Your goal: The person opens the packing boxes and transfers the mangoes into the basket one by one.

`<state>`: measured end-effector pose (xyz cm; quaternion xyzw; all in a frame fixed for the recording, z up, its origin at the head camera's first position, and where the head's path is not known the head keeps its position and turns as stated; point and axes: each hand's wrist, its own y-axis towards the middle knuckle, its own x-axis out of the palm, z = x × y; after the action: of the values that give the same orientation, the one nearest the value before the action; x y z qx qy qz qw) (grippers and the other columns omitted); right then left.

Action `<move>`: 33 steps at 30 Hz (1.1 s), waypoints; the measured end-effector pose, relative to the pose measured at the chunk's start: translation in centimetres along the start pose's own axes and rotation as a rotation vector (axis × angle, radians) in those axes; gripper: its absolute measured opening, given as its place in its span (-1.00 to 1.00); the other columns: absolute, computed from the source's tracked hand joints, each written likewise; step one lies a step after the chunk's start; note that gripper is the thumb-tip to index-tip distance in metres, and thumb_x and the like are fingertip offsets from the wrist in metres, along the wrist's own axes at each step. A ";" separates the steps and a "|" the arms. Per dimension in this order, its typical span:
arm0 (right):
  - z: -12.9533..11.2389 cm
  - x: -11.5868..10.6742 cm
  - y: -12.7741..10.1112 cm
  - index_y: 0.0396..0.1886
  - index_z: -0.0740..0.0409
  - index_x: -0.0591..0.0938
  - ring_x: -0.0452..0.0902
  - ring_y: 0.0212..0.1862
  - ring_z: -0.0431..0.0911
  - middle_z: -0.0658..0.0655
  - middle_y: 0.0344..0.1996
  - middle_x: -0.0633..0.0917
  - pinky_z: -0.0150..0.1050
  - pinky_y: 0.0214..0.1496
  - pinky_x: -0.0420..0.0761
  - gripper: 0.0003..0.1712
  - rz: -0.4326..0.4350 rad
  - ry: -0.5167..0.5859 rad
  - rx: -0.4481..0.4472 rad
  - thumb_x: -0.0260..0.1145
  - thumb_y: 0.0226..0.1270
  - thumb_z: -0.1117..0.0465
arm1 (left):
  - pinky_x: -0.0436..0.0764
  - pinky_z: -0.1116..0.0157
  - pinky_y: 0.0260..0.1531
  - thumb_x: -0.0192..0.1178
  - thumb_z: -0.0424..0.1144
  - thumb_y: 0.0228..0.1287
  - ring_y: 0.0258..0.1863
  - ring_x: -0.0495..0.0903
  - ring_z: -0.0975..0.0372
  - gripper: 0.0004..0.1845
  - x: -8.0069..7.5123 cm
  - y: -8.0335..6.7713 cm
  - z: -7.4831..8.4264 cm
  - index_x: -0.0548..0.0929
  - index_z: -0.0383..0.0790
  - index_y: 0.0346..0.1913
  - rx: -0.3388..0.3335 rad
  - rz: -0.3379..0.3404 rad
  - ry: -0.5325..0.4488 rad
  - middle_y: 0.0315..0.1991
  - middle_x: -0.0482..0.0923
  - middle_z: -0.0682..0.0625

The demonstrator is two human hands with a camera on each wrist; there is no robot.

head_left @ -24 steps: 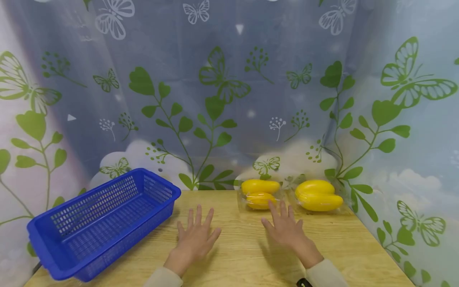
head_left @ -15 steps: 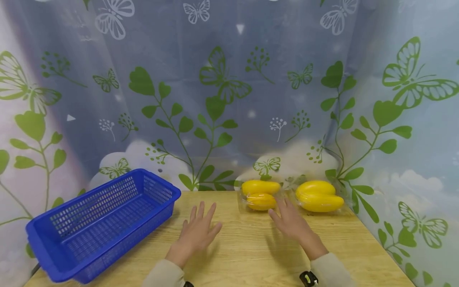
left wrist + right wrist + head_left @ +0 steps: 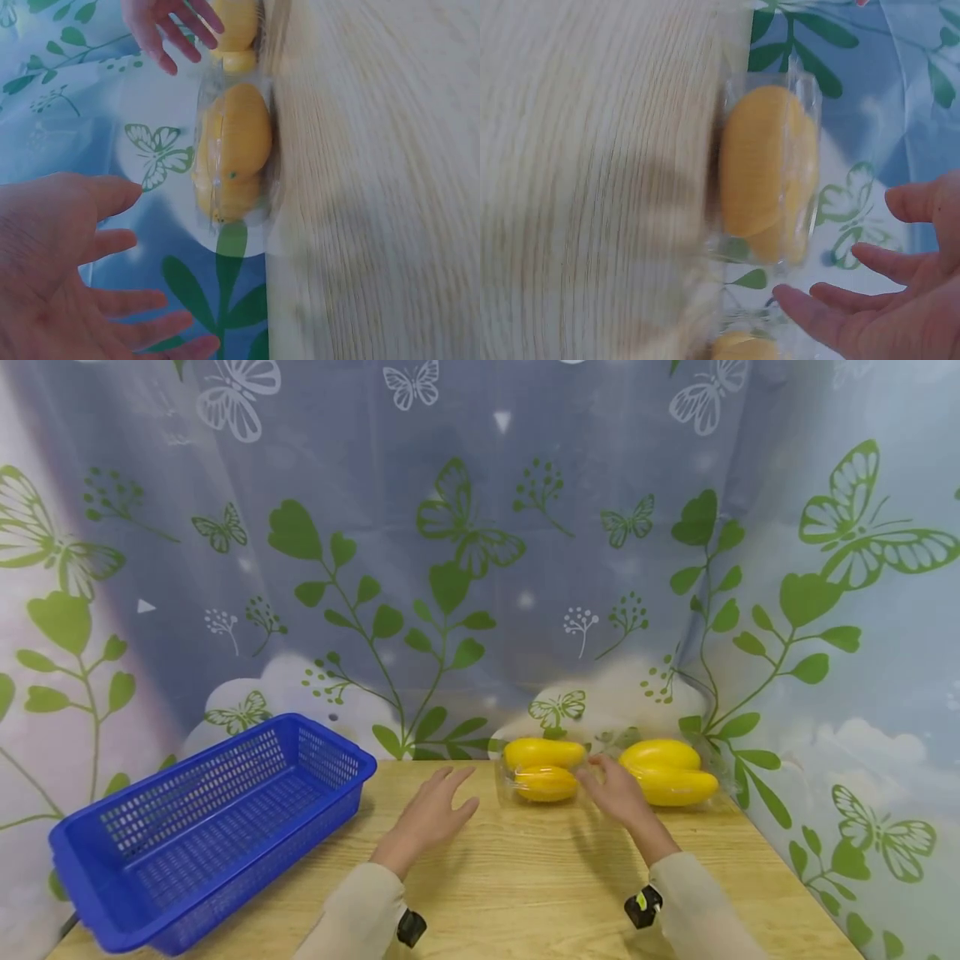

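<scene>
Two clear plastic packs of yellow fruit lie at the table's far edge, a left pack [image 3: 543,770] and a right pack [image 3: 669,774]. My left hand [image 3: 437,803] hovers open just left of the left pack, fingers spread toward it. My right hand [image 3: 617,787] is open in the gap between the packs, with its fingertips by the left pack's right end. The left wrist view shows the left pack [image 3: 231,154] between my left hand [image 3: 71,262] and my right hand [image 3: 171,26]. In the right wrist view the left pack [image 3: 769,172] lies just off my right hand's fingers [image 3: 817,307]. Neither hand holds anything.
A blue perforated plastic basket [image 3: 131,893] stands empty on the left of the wooden table [image 3: 525,885]. A printed curtain with leaves and butterflies [image 3: 450,568] hangs close behind the packs and along the right side. Small cameras sit on both wrists.
Both hands have moved forward from the middle of the table toward the left pack. The right hand has reached the gap between the packs, and the left hand has drawn near the pack's left end.
</scene>
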<state>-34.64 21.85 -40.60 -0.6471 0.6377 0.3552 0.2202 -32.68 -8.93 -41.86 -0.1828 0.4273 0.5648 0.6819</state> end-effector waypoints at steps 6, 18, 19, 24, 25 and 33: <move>0.8 0.2 1.0 0.56 0.27 0.26 0.22 0.50 0.44 0.49 0.53 0.28 0.38 0.43 0.39 -0.24 -0.046 0.101 0.109 0.07 0.62 -0.13 | 0.46 -0.19 0.38 0.19 -0.11 0.53 0.43 0.42 -0.18 -0.44 0.7 1.7 0.3 0.44 -0.17 0.49 0.039 0.016 -0.022 0.44 0.41 -0.28; 1.6 1.2 2.6 0.61 0.28 0.17 0.03 0.59 0.42 0.45 0.60 0.12 0.37 0.55 0.24 -0.29 -0.072 0.221 0.093 0.07 0.66 0.05 | 0.29 -0.26 0.49 0.18 -0.20 0.51 0.53 0.25 -0.25 -0.46 2.7 5.0 0.2 0.45 -0.24 0.47 0.035 -0.008 -0.081 0.47 0.41 -0.26; 1.7 1.3 2.8 0.61 0.29 0.16 0.03 0.60 0.41 0.44 0.61 0.11 0.36 0.56 0.23 -0.29 -0.074 0.236 0.092 0.07 0.66 0.06 | 0.24 -0.28 0.51 0.18 -0.22 0.51 0.56 0.20 -0.26 -0.46 2.8 5.2 0.3 0.44 -0.26 0.47 0.035 -0.016 -0.099 0.49 0.39 -0.26; 2.2 1.4 3.3 0.62 0.30 0.13 0.13 0.57 0.41 0.48 0.61 0.05 0.33 0.55 0.27 -0.29 -0.082 0.292 0.110 0.06 0.67 0.09 | 0.34 -0.25 0.46 0.18 -0.23 0.52 0.52 0.28 -0.25 -0.44 3.6 6.2 1.0 0.40 -0.28 0.49 0.038 -0.054 -0.162 0.49 0.37 -0.28; 2.3 1.4 3.4 0.63 0.29 0.13 0.13 0.57 0.41 0.49 0.61 0.03 0.32 0.55 0.27 -0.29 -0.083 0.307 0.114 0.06 0.67 0.09 | 0.40 -0.23 0.43 0.18 -0.23 0.52 0.48 0.33 -0.24 -0.43 3.7 6.4 1.1 0.39 -0.28 0.50 0.034 -0.060 -0.170 0.49 0.37 -0.28; 2.6 1.6 3.9 0.59 0.34 0.20 -0.06 0.61 0.44 0.54 0.58 0.07 0.33 0.57 0.24 -0.34 -0.057 0.335 0.097 0.09 0.65 0.17 | 0.61 -0.11 0.26 0.18 -0.28 0.52 0.33 0.53 -0.20 -0.46 4.2 7.0 1.4 0.43 -0.29 0.48 0.016 -0.088 -0.175 0.50 0.38 -0.26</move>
<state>-39.03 22.33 -42.84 -0.7037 0.6631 0.2048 0.1521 -38.65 -3.29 -42.74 -0.1458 0.3623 0.5448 0.7421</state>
